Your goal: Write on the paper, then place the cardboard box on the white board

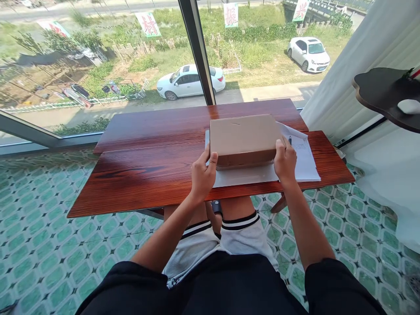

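Note:
A brown cardboard box (244,135) is held between my two hands above the right half of the wooden table. My left hand (203,174) grips its near left corner, thumb on the front edge and fingers along the side. On the opposite end, my right hand (285,161) clasps the near right corner with the thumb near the top edge. Beneath the box lies a flat pale sheet or board (244,177); most of it is hidden. Papers with writing (306,162) lie right of the box, and a dark pen (290,140) rests on them.
The reddish wooden table (141,170) stands against large windows with a dark frame post (198,52). A white curtain (357,57) hangs at the right. Near it, a dark wavy-edged stand (377,89) carries a white object (409,106). Green tiles (108,245) cover the floor.

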